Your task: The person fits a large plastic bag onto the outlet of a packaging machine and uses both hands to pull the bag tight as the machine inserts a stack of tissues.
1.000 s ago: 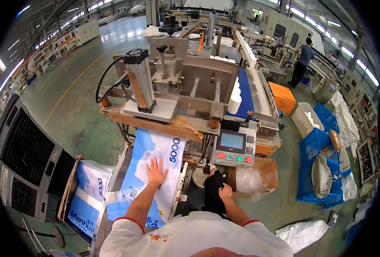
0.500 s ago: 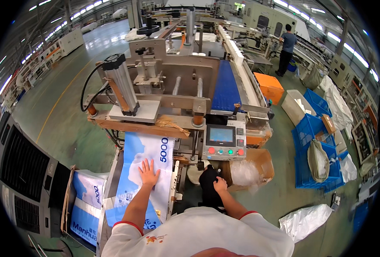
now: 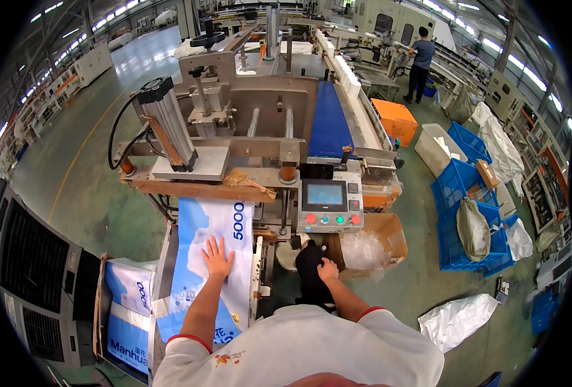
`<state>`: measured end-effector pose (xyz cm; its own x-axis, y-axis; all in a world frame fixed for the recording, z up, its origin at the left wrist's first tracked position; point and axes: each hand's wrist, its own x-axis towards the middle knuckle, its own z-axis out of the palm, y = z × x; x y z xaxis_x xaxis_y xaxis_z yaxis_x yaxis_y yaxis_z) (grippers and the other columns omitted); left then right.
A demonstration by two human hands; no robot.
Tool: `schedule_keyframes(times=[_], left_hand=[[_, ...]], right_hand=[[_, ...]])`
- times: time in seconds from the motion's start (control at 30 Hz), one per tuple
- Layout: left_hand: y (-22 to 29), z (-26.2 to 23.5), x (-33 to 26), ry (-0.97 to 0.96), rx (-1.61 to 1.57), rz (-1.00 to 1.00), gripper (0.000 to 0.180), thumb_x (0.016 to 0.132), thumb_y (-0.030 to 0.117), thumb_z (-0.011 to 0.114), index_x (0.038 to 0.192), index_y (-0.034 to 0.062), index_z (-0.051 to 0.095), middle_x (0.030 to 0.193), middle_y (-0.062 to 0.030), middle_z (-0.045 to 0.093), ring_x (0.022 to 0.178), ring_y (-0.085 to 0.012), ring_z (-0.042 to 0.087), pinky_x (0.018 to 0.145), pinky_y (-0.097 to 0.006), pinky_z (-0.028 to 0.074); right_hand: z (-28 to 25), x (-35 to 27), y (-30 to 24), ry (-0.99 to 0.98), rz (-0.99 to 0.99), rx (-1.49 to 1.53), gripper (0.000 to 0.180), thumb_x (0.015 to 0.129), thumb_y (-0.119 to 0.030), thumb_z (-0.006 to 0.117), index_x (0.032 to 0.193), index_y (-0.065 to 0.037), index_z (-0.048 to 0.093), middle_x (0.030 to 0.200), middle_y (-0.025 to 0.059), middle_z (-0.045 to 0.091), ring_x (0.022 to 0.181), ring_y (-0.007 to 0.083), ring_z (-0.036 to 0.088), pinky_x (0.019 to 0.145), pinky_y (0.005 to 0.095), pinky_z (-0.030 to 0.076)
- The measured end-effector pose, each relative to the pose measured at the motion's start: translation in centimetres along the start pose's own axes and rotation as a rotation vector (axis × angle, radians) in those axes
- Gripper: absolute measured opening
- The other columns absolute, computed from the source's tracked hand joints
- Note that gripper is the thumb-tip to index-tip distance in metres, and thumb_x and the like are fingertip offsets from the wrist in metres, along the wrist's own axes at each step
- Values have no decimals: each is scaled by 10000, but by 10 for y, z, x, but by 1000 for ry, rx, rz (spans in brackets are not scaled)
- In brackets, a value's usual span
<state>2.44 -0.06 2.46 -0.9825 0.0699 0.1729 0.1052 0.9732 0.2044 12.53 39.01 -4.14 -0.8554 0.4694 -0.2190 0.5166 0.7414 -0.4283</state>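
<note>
My left hand (image 3: pixel 217 259) lies flat with spread fingers on a blue and white printed plastic bag (image 3: pixel 192 242). The bag is stretched along a metal tray of the machine, its far end under the wooden-edged press bar (image 3: pixel 202 188). My right hand (image 3: pixel 328 270) rests on my black-trousered leg (image 3: pixel 310 271), holding nothing, its fingers laid over the cloth. Just beyond that leg stands the control panel (image 3: pixel 329 203), with a small screen and a row of coloured buttons.
More printed bags (image 3: pixel 128 322) fill a carton at the left, beside a dark louvred unit (image 3: pixel 38 267). A carton of clear film (image 3: pixel 389 238) stands at the right, with blue crates (image 3: pixel 463 226) farther out. A blue belt (image 3: pixel 331 122) runs away behind the panel. Another person (image 3: pixel 421 64) stands far off.
The whole view has shifted slightly, so the machine sits a little more to the left. Both hands keep their places on the bag and the leg.
</note>
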Motion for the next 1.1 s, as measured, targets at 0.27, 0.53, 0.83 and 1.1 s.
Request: schedule_keyframes(times=[0.27, 0.53, 0.83, 1.1], left_hand=[[5, -7, 2, -60, -8, -18, 704, 860, 499, 446, 1445, 173, 229, 1517, -154, 94, 1396, -339, 72, 1089, -560, 25], [0, -3, 1, -55, 15, -13, 711, 863, 498, 441, 1449, 165, 214, 1519, -155, 79, 1397, -339, 68, 1090, -555, 24], [1, -4, 1, -39, -16, -7, 704, 862, 487, 457, 1444, 163, 230, 1516, -154, 101, 1396, -337, 73, 1089, -555, 21], [3, -6, 1, -34, -32, -9, 700, 858, 484, 468, 1442, 171, 240, 1515, -151, 108, 1396, -338, 76, 1089, -555, 22]], right_hand=[[-2, -1, 2, 5, 33, -9, 405, 811, -301, 543, 1194, -170, 553, 1192, 115, 549, 1108, 313, 501, 935, 429, 421], [-7, -2, 0, -50, 35, 17, 408, 835, -302, 525, 1217, -160, 536, 1227, 119, 526, 1135, 318, 475, 954, 440, 405], [-5, -1, 2, -42, 53, 13, 402, 839, -296, 533, 1214, -153, 535, 1211, 129, 530, 1134, 321, 473, 947, 441, 411], [1, 3, 5, -20, 54, -10, 410, 824, -295, 532, 1212, -164, 539, 1187, 114, 544, 1114, 306, 494, 935, 434, 414]])
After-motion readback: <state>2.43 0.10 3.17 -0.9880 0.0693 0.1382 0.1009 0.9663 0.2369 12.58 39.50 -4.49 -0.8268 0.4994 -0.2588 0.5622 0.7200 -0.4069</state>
